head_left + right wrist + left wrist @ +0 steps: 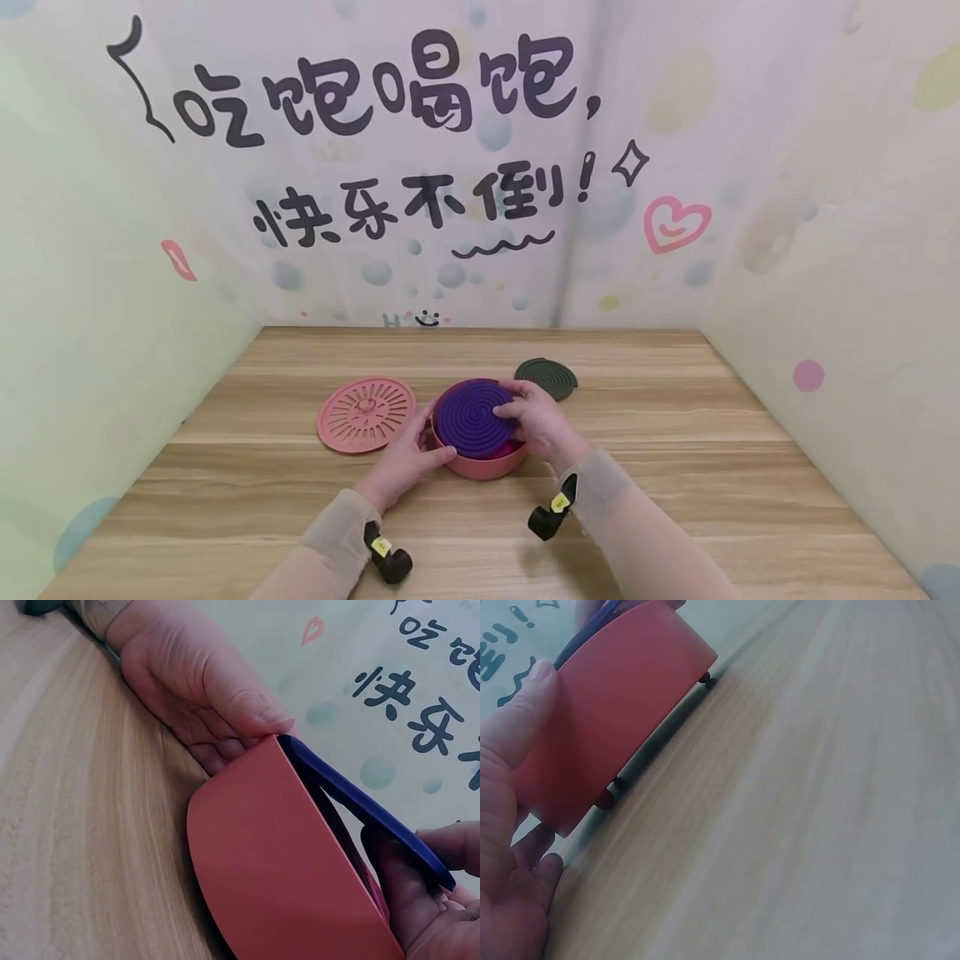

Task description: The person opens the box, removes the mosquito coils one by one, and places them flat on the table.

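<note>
A round pink mosquito coil box (483,467) stands uncovered on the wooden table, small feet beneath it in the left wrist view. My left hand (405,462) grips its left side, thumb along the outer wall and other fingers round the far side. A purple mosquito coil (472,419) lies tilted over the opening, its left edge at the rim near my left thumb. My right hand (543,421) pinches the raised right edge of this coil (367,802), thumb and fingers on opposite faces. Something magenta shows inside the box below the coil.
The box's pink slotted lid (366,415) lies flat on the table to the left. A dark green mosquito coil (547,379) rests behind my right hand. Printed wall panels (480,283) enclose the wooden table (675,500) at the back and both sides.
</note>
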